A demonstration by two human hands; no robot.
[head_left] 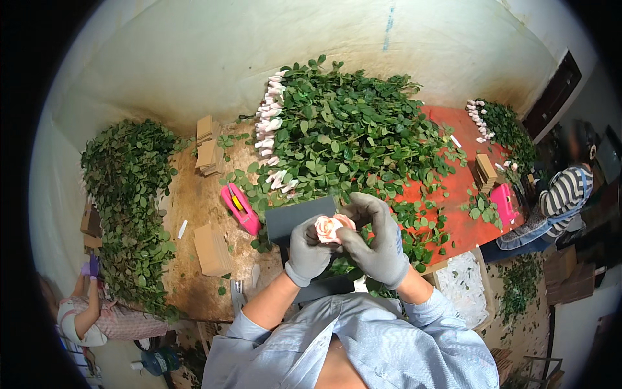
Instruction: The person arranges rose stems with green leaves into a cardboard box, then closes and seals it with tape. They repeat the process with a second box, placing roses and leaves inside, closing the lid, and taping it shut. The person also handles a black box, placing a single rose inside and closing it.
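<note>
My left hand [307, 253], in a grey glove, is closed around a pale peach rose [329, 228] just in front of my chest. A second peach bloom or more of the same one shows behind it; I cannot tell which. My right hand [378, 245], also gloved in grey, has its thumb against the petals and its fingers curled over the flower's right side. Under both hands stands a dark grey board or box [299, 218]. Green leaves show below the hands. The rose's stem is mostly hidden.
Leafy rose stems with white-wrapped heads [269, 126] are heaped at the back. A pink tape dispenser [241, 209], cardboard pieces [212, 250] and another leafy pile [129, 207] lie left. A white-filled bin [461, 292] stands right. Co-workers [562, 198] are at both sides.
</note>
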